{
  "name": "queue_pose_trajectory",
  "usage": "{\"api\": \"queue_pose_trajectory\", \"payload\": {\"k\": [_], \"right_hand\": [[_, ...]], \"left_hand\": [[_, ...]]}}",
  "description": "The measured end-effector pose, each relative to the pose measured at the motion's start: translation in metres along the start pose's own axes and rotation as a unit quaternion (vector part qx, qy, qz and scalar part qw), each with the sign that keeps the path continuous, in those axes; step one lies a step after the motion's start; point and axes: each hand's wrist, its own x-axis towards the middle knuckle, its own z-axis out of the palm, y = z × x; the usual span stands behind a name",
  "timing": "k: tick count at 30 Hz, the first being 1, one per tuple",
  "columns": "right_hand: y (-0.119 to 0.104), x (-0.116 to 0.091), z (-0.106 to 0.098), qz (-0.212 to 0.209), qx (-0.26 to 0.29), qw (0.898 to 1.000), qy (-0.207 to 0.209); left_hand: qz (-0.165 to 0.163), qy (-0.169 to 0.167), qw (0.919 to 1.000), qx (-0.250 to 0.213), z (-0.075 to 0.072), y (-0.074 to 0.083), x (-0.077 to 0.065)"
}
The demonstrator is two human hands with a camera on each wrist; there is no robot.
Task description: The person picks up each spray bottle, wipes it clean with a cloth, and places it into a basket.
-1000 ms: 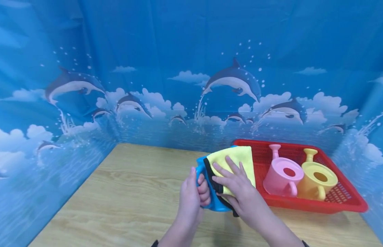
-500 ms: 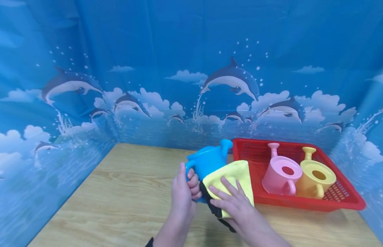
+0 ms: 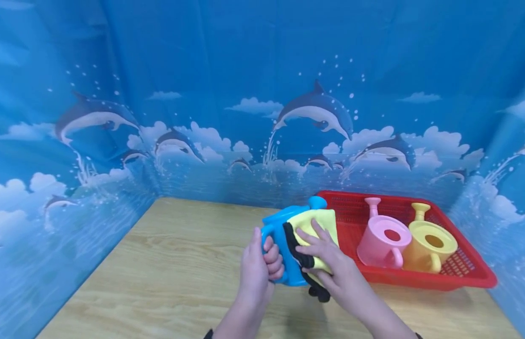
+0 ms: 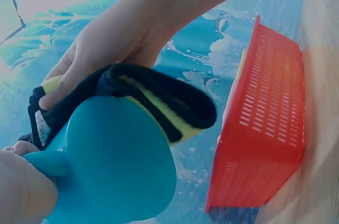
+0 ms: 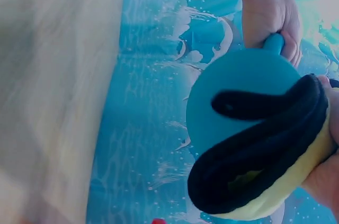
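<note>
A blue toy watering can (image 3: 293, 273) is held off the table, tilted, its spout toward the back. My left hand (image 3: 262, 263) grips its handle, fingers curled round it. Against the can's right side my right hand (image 3: 334, 263) holds a yellow cloth (image 3: 327, 221) with black edging, fingers spread over it and thumb lower down. From the left wrist view, the folded cloth (image 4: 159, 97) lies along the smooth body of the can (image 4: 116, 166). The right wrist view shows the can's round base (image 5: 243, 86) with the cloth's black side (image 5: 254, 150) partly over it.
On the right of the wooden table (image 3: 181, 263) stands a red plastic basket (image 3: 427, 282). Inside it are a pink watering can (image 3: 378, 245) and a yellow watering can (image 3: 419, 254). A blue dolphin-print curtain (image 3: 245, 70) surrounds the table.
The can tipped further upright-side away, then came back, its spout shifting left and returning. The cloth slid down its side and back up. Both hands keep their hold.
</note>
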Motion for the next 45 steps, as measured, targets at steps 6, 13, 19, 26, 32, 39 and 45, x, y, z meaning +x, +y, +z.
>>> {"api": "queue_pose_trajectory", "payload": {"k": [6,13,19,26,32,39,45], "right_hand": [[0.004,0.019,-0.003,0.029,0.001,1.000,0.004],[0.002,0.034,-0.008,0.048,0.010,0.999,-0.006],[0.001,0.021,-0.001,-0.025,0.014,0.999,-0.018],[-0.004,-0.002,0.009,-0.049,-0.004,0.998,-0.036],[-0.004,-0.017,0.008,-0.071,0.041,0.995,-0.053],[-0.001,-0.014,0.005,-0.060,0.028,0.998,-0.010],[0.002,0.000,0.009,-0.084,0.004,0.995,0.053]], "left_hand": [[-0.013,-0.013,0.9998,0.001,0.002,-0.001,0.000],[-0.026,-0.024,0.9994,0.002,0.001,0.002,-0.002],[-0.011,0.012,0.9996,-0.024,-0.004,0.011,0.001],[0.004,0.040,0.9985,-0.037,-0.012,0.018,0.006],[0.001,0.047,0.9981,-0.039,-0.014,0.020,0.007],[0.010,-0.010,0.9994,-0.031,-0.009,0.011,0.004],[0.013,-0.038,0.9991,-0.014,-0.004,0.002,0.003]]}}
